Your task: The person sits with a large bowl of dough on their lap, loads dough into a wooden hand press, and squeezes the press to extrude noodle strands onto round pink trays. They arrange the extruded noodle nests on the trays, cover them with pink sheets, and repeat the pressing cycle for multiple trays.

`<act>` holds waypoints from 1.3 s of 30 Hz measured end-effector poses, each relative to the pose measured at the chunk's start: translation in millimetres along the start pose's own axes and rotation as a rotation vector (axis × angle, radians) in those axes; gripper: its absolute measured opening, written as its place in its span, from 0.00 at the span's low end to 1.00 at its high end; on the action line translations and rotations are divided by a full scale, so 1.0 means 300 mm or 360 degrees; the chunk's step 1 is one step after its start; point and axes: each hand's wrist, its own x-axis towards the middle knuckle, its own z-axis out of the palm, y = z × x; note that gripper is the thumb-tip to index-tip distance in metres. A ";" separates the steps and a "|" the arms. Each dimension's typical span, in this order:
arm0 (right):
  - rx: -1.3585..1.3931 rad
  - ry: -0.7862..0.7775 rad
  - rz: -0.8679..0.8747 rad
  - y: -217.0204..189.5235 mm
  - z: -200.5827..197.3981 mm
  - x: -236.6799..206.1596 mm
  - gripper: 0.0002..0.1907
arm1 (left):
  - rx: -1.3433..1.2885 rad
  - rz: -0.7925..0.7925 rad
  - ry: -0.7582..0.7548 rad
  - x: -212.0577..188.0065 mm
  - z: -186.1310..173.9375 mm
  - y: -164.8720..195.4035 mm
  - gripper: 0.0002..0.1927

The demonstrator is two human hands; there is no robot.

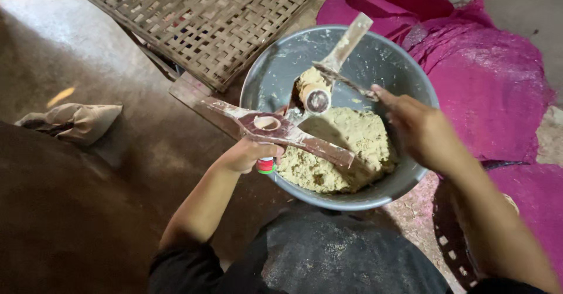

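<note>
Head view looks straight down on my two bare hands over a grey metal bowl (404, 179) that stands on the floor between my knees. My left hand (249, 153) is closed around the stem of a wooden press mould (275, 128), a long flat bar with a round hole in its middle; a small red and green band shows just under the fist. The long axis of this bar runs from the upper left, outside the bowl, down to the lower right, where its end lies over the dough (343, 150), the pale crumbly mass that fills the near half of the bowl. A second wooden arm (340, 51) rises from the hinge toward the far rim, with a lump of dough and a round plug at its lower end. My right hand (419, 130) comes from the right side, its fingers pinched on a thin stick (346, 83) that lies across this upper arm, so the right hand is the nearer one to it. The bowl touches a magenta cloth (498, 89) at its right edge. A woven bamboo mat (205, 18) lies beyond the far left rim, and a crumpled beige rag (73, 121) rests well apart on the bare brown floor (70, 48). The room is dim.
</note>
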 end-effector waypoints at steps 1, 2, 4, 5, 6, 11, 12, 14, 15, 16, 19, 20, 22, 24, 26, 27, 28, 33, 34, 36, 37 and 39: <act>0.0077 0.0045 0.0008 -0.017 0.024 0.006 0.24 | -0.0017 0.0064 -0.0004 0.008 0.003 -0.016 0.17; 0.0156 0.0088 0.0015 -0.032 0.052 0.006 0.28 | -0.0034 0.0127 -0.0005 0.019 0.007 -0.034 0.15; 0.0319 0.0147 0.0122 -0.062 0.123 -0.006 0.27 | -0.0202 0.0103 0.0034 0.055 0.024 -0.078 0.11; 0.0398 0.0171 0.0222 -0.079 0.168 -0.012 0.21 | -0.0285 0.0093 0.0051 0.079 0.036 -0.100 0.10; 0.0473 0.0196 0.0324 -0.095 0.209 -0.022 0.16 | -0.0325 0.0073 0.0156 0.105 0.051 -0.121 0.10; 0.0808 0.0266 0.0228 -0.175 0.351 -0.057 0.29 | -0.0404 0.0204 0.0578 0.208 0.094 -0.154 0.14; 0.0867 0.0216 0.0230 -0.171 0.344 -0.060 0.26 | -0.0387 0.0248 0.0531 0.212 0.091 -0.142 0.15; 0.1241 -0.0013 0.0630 -0.127 0.294 -0.066 0.21 | -0.0352 0.0336 0.0437 0.202 0.078 -0.102 0.17; 0.1425 -0.0130 0.0829 -0.087 0.256 -0.064 0.20 | -0.0149 0.0280 0.0390 0.190 0.068 -0.074 0.17; 0.1655 -0.0086 0.0871 -0.039 0.208 -0.071 0.22 | 0.0051 0.0229 0.0342 0.176 0.057 -0.041 0.17; 0.1986 -0.0250 0.0784 0.094 0.097 -0.094 0.25 | 0.0588 0.0116 0.0303 0.134 0.064 0.042 0.24; 0.2036 -0.0359 0.0726 0.122 0.076 -0.095 0.25 | 0.0754 0.0077 0.0308 0.123 0.076 0.064 0.28; 0.1839 -0.0440 0.0845 0.155 0.050 -0.096 0.24 | 0.1263 0.0394 0.0165 0.118 0.109 0.095 0.40; 0.1575 -0.0501 0.0937 0.152 0.042 -0.092 0.23 | 0.1619 0.0386 0.0132 0.121 0.140 0.108 0.50; 0.1241 -0.0530 0.1006 0.124 0.044 -0.085 0.21 | 0.1812 0.0049 0.0215 0.132 0.163 0.104 0.59; 0.1174 -0.0464 0.0927 0.105 0.045 -0.084 0.21 | 0.2214 0.0245 0.0229 0.142 0.171 0.096 0.50; 0.1110 -0.0396 0.0849 0.083 0.051 -0.084 0.21 | 0.2614 0.0451 0.0234 0.151 0.177 0.085 0.41; 0.0099 0.0237 0.0250 -0.029 0.123 -0.079 0.19 | 0.2782 0.0803 0.0528 0.173 0.197 0.045 0.40; -0.0025 0.0396 0.0089 -0.050 0.140 -0.076 0.20 | 0.2518 0.0631 0.0474 0.172 0.203 0.045 0.46; -0.0280 0.0534 -0.0060 -0.078 0.159 -0.063 0.21 | 0.2180 0.0366 0.0457 0.170 0.219 0.055 0.55; -0.0404 0.0507 -0.0055 -0.086 0.161 -0.056 0.22 | 0.2106 0.0261 0.0507 0.169 0.229 0.063 0.59; -0.0558 0.0462 -0.0098 -0.086 0.153 -0.036 0.23 | 0.1979 0.0117 0.0567 0.166 0.247 0.086 0.62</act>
